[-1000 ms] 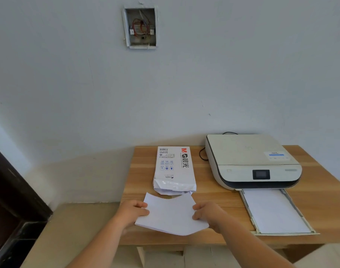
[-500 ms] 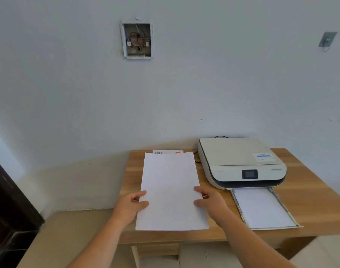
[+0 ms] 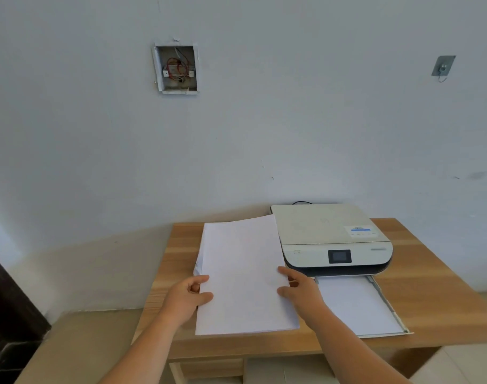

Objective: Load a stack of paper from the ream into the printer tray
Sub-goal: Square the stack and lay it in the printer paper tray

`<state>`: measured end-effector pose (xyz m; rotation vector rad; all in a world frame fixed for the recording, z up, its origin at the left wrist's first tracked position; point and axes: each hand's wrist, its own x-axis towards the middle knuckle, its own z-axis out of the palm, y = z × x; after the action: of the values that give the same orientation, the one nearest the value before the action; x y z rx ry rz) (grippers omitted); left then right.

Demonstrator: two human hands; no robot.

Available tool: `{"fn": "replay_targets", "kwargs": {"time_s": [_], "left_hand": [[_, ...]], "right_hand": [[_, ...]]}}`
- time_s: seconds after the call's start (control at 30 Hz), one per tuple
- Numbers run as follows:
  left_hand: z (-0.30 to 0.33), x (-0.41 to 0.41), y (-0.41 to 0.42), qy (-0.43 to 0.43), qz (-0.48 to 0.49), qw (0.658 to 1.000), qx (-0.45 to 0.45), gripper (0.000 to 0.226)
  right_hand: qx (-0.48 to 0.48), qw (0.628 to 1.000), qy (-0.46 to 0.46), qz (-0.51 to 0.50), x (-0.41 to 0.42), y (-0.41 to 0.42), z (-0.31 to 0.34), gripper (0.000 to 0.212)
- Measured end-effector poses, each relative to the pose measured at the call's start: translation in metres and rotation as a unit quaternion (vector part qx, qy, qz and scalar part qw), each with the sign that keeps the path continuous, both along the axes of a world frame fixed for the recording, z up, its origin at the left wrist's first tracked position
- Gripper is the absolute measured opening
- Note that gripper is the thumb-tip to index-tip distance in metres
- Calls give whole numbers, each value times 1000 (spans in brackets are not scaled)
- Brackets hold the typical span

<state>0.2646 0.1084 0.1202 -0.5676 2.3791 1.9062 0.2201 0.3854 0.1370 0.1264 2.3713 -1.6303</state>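
I hold a stack of white paper [image 3: 242, 275] above the wooden table [image 3: 430, 286], tilted with its far edge raised. My left hand [image 3: 188, 296] grips its left edge and my right hand [image 3: 299, 291] grips its right edge. The ream is almost fully hidden behind the sheets; only a sliver of its wrapper [image 3: 197, 266] shows at the left. To the right sits the white printer [image 3: 331, 239], its tray [image 3: 386, 303] pulled out toward me with white paper [image 3: 353, 306] lying in it.
The table stands against a white wall. A black cable [image 3: 301, 202] runs behind the printer. An open electrical box [image 3: 177, 69] with wires is in the wall above. A dark door frame [image 3: 6, 306] is at the far left.
The stack was drawn out of the ream's open end a second ago, then lifted and tilted up. Since half a second ago it has shifted slightly right, toward the printer.
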Motion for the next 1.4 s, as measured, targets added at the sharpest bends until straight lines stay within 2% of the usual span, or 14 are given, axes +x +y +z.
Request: {"fn": "replay_targets", "kwargs": {"time_s": [0.4, 0.77, 1.27, 1.4], "left_hand": [[9, -35, 116, 10, 11, 999, 40, 47], [3, -61, 213, 11, -7, 1000, 19, 45], [-22, -136, 251, -16, -94, 992, 81, 48], [-26, -154, 259, -13, -98, 993, 72, 46]], "right_hand": [[-122, 991, -43, -35, -43, 114, 2, 53], [-121, 984, -97, -89, -71, 201, -15, 49], [-111, 973, -106, -172, -113, 249, -14, 51], [-109, 972, -103, -182, -126, 256, -12, 52]]}}
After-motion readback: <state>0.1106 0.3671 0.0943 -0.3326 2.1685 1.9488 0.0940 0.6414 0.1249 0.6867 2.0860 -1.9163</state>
